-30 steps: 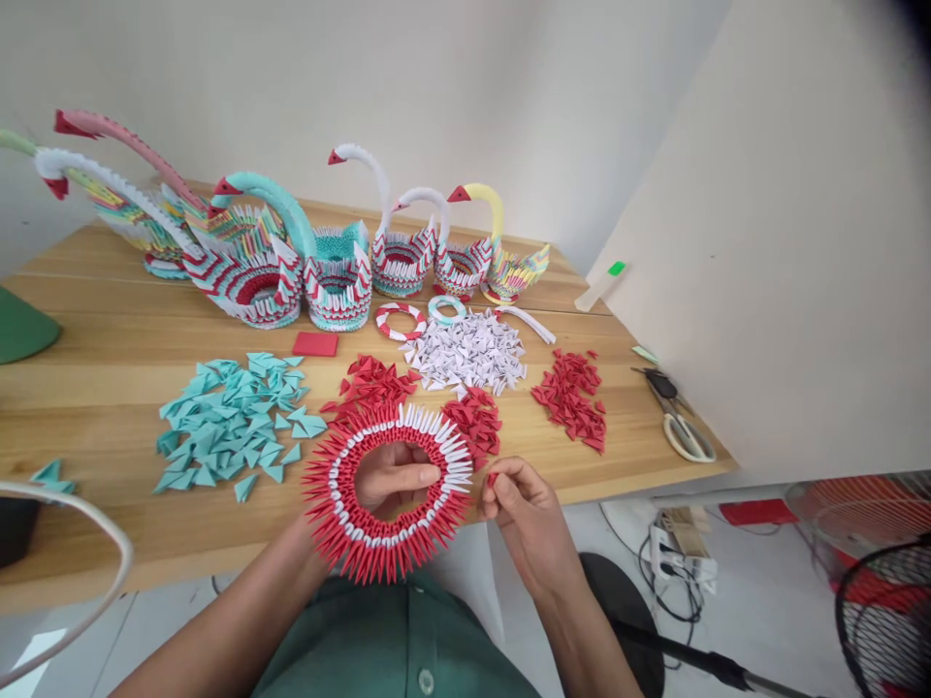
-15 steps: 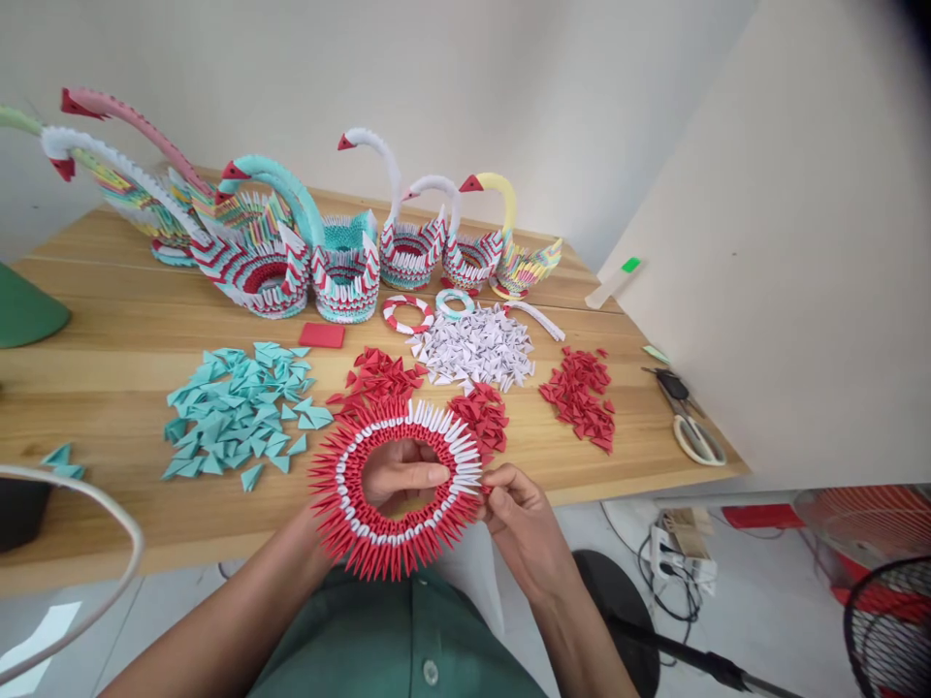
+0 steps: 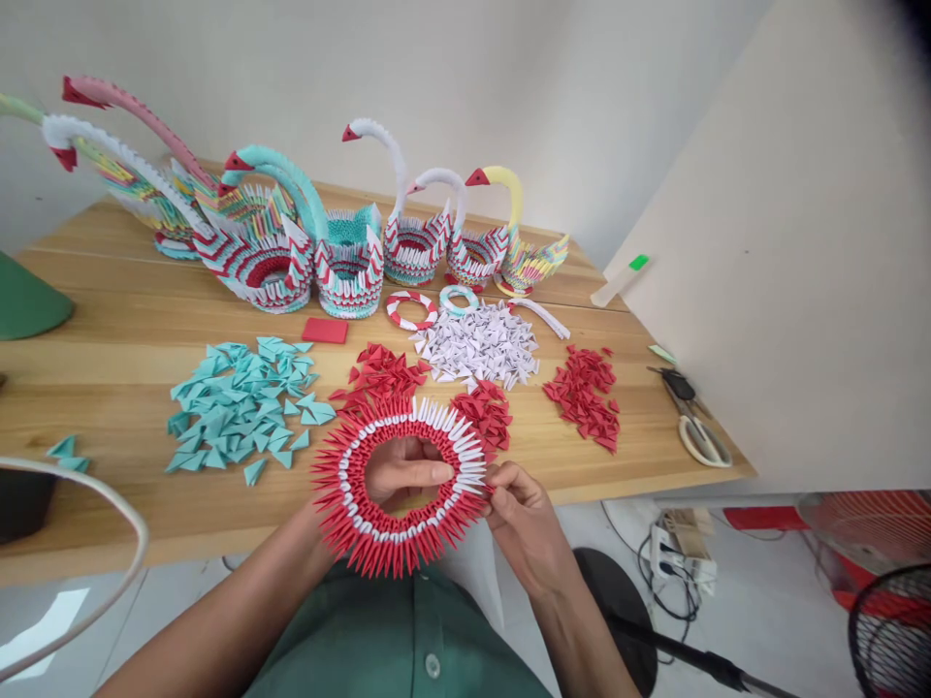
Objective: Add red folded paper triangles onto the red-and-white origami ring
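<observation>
A spiky ring of folded red and white paper pieces (image 3: 349, 528) is held over the table's front edge. My left hand (image 3: 411, 473) grips it from behind and below, its thumb showing through the hole. White points stand along the ring's upper right rim; red ones line the rest. At the ring's right edge, my right hand (image 3: 520, 509) pinches a small red paper piece (image 3: 490, 492) between thumb and fingertips. Just behind the ring lie loose red pieces (image 3: 484, 417) and a pile of white pieces (image 3: 476, 341).
Paper swans (image 3: 349, 281) line the table's back. Teal pieces (image 3: 233, 407) lie left, more red pieces (image 3: 582, 393) right. Two small rings (image 3: 411, 310) and a red block (image 3: 325, 331) sit mid-table. Scissors (image 3: 704, 441) rest by the right wall; a white cable (image 3: 123, 499) curves at lower left.
The view has shifted slightly, so the table's things appear a little to the right. Both hands keep nearly the same hold, with the red piece still at the ring's right edge.
</observation>
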### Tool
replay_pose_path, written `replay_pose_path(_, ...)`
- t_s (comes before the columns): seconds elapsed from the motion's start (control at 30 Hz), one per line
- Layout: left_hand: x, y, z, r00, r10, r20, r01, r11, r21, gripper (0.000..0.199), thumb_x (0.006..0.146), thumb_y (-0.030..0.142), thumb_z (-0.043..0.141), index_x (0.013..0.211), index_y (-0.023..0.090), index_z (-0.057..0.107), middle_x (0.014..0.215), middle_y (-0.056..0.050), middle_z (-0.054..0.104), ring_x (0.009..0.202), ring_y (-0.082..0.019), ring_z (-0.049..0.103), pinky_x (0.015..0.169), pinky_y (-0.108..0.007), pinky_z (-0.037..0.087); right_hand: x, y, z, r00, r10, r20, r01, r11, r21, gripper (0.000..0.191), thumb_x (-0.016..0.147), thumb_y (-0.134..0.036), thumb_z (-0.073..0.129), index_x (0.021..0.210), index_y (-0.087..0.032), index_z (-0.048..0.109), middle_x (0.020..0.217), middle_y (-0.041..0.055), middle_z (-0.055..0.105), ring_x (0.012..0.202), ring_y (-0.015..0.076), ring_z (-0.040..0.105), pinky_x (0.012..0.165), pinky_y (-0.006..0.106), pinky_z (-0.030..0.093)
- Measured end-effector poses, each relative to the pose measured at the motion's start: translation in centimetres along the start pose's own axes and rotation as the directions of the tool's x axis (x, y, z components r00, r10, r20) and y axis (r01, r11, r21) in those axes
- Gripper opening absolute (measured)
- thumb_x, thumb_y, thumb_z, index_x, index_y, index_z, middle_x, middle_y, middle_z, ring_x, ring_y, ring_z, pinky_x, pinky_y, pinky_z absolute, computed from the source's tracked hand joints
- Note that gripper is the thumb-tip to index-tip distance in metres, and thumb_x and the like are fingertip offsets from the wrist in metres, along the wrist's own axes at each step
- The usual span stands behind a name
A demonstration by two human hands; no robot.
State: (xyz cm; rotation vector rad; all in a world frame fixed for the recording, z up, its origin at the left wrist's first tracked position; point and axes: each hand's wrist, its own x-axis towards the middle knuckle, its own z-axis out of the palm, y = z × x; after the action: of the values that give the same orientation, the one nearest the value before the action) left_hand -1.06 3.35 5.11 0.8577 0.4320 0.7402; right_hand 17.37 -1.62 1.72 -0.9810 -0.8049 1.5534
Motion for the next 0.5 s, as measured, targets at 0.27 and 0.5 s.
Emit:
replay_pose_path(0.27,-0.06,-0.48,-0.62,1.000,-0.007,0.015,0.007,1.000,-0.010,0.014,0.077,0.028,0.068,0.079,0.014,0.071,0.075,-0.006,0.070,0.069,-0.018,0.062,0.068,-0.028,0.049,0.20,0.06,-0.08,1.000,-0.006,0.005,0.006,1.000,-0.018,0.025,0.067,-0.039,0.082,0.070,-0.022,0.064,0.066,-0.0018,0.060,0.056,0.0128,0.054,0.056,0.026,0.048)
replay_pose_path(0.5,-0.13,-0.66,-0.63,1.000,-0.024,-0.006,0.024,1.000,-0.010,0.013,0.078,0.024,0.065,0.084,0.014,0.070,0.084,-0.008,0.071,0.072,-0.019,0.063,0.070,-0.029,0.050,0.24,0.04,-0.28,1.000,0.008,0.030,-0.008,1.000,0.011,0.022,0.067,-0.036,0.083,0.070,-0.022,0.066,0.062,-0.0030,0.060,0.055,0.0114,0.054,0.055,0.024,0.046)
